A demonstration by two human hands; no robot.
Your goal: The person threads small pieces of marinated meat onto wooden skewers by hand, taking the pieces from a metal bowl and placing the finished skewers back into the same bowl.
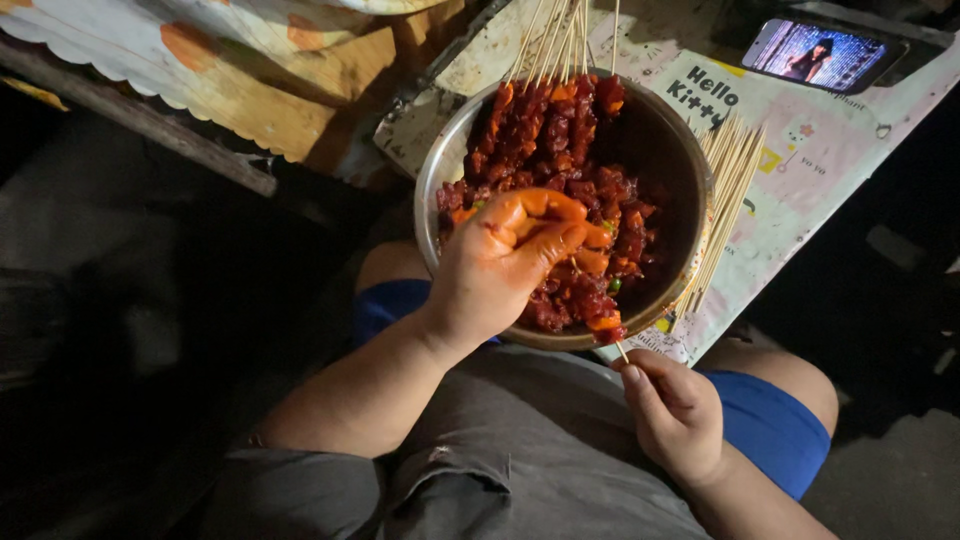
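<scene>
Two hands: left hand clenched on marinated meat (sauce-coated) in metal bowl.
Right hand: pinching skewer at bowl's 6 o'clock.

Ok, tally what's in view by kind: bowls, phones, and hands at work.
Metal bowl of red marinated meat: 1
Phone with lit screen: 1
Hands, left hand in the meat and right hand pinching a skewer: 2
Total: 4

Both hands curled, fingers pinched
</scene>
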